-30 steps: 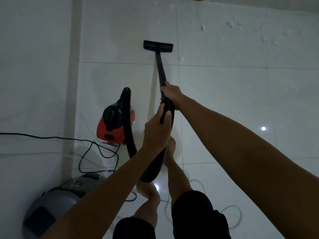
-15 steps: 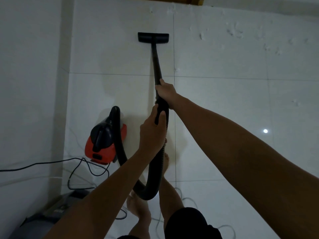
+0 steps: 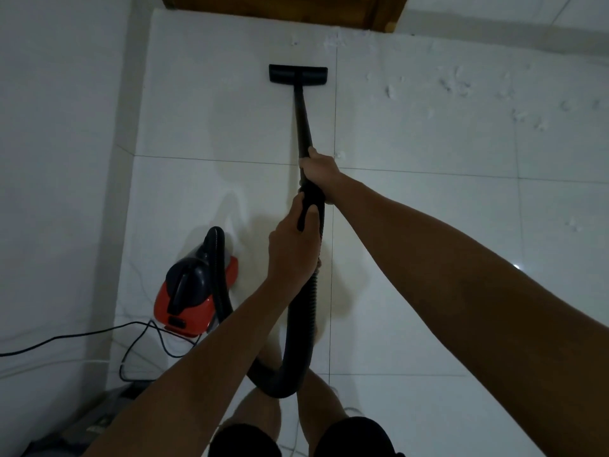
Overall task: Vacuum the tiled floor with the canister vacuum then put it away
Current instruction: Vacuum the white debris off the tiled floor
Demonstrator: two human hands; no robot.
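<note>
Vacuum wand (image 3: 303, 120), gripped by right hand (image 3: 319, 166), left hand (image 3: 291, 249)

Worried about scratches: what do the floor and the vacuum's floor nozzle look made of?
Floor: likely glazed ceramic or porcelain tile, glossy; thin grout lines and a mirrored light spot show it. Floor nozzle: apparently matte black plastic, judging by its dull moulded look; its underside is hidden.

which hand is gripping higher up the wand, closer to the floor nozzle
The right hand: it grips the wand nearer the floor nozzle, while the left hand holds lower, by the hose.
</note>
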